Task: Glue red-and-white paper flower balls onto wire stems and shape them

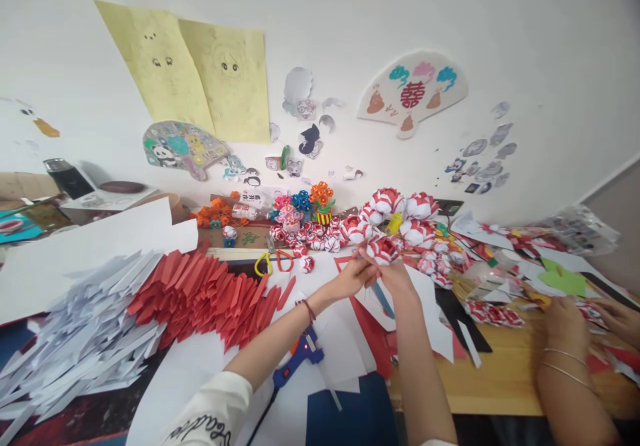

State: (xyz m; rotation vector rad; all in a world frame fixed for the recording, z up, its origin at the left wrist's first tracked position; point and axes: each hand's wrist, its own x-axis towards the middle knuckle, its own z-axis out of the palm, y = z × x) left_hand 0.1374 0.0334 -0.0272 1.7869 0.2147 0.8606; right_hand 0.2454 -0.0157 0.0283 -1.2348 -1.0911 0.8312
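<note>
A red-and-white paper flower is raised over the middle of the table, between my two hands. My left hand has its fingers closed at the flower's left side. Under the bloom, my right hand is closed round its base, partly covered by the petals. Behind it stand more large red-and-white flowers, with small round ones to their left. A blue glue gun with a small red light lies on white paper below my left forearm.
Folded white strips and red strips are heaped at the left. Yellow-handled scissors lie behind them. At the right, another person's hands work over the wooden table. Bead flowers stand near the wall.
</note>
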